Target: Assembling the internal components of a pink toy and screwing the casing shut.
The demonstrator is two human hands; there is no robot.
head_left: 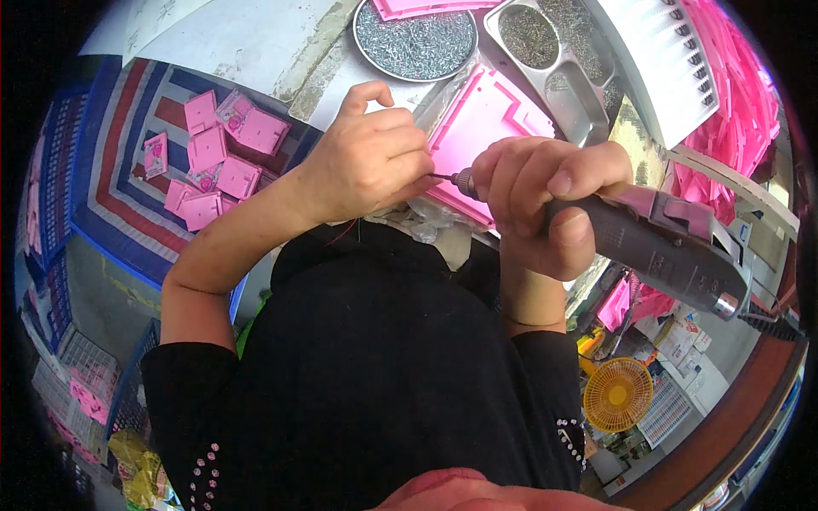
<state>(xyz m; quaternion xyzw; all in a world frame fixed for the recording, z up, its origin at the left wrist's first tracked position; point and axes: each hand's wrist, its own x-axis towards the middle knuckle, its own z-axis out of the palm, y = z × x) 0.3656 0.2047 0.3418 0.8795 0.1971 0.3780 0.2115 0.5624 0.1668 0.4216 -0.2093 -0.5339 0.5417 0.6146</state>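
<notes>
In my right hand (545, 192) is a dark electric screwdriver (660, 247), held nearly level with its thin bit pointing left. My left hand (366, 162) is closed, its fingertips pinched by the tip of the bit. What those fingers hold, if anything, is hidden. Behind and below both hands lies a flat pink plastic panel (464, 140) with raised edges, partly covered by my right hand. Beyond it stands a round metal dish (407, 79) full of small silvery screws (415, 41).
A compartmented metal tray (586, 106) holds more small metal parts. Pink plastic pieces (206, 149) lie on striped cloth (106, 170) in a blue crate at left. Pink strips (737, 111) are heaped at far right, past a white rack (652, 60). An orange fan (618, 394) stands lower right.
</notes>
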